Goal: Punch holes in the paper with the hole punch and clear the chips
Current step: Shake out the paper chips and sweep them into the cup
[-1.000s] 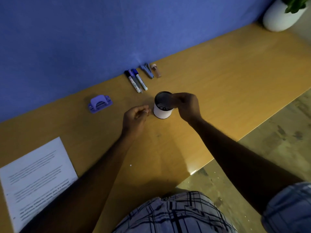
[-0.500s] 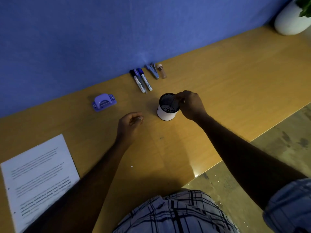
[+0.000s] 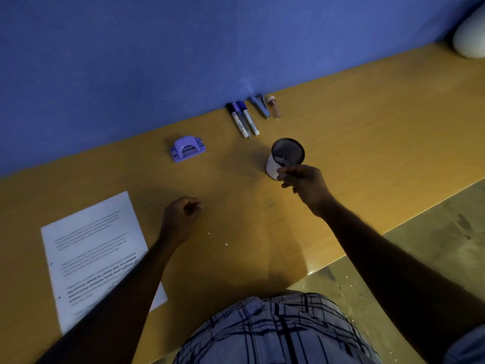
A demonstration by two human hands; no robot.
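Note:
The purple hole punch (image 3: 186,148) sits on the wooden desk (image 3: 367,132) near the blue wall. A printed paper sheet (image 3: 91,253) lies at the left, partly under my left forearm. A white cup (image 3: 287,157) with a dark inside stands right of the punch, with paper chips in its bottom. My right hand (image 3: 303,181) hangs with curled fingers just in front of the cup's near wall and hides its base. My left hand (image 3: 183,210) rests on the desk as a loose fist, with nothing visible in it. Two white chips (image 3: 208,233) lie on the desk near it.
Markers (image 3: 244,119), a blue stapler (image 3: 261,106) and a small brown bottle (image 3: 274,107) lie against the wall behind the cup. A white pot (image 3: 469,35) stands at the far right. The desk's front edge runs diagonally at the right, with floor (image 3: 433,245) beyond.
My right hand has come off the cup's rim and drawn back to its near side. My left hand has moved left and toward me, away from the cup.

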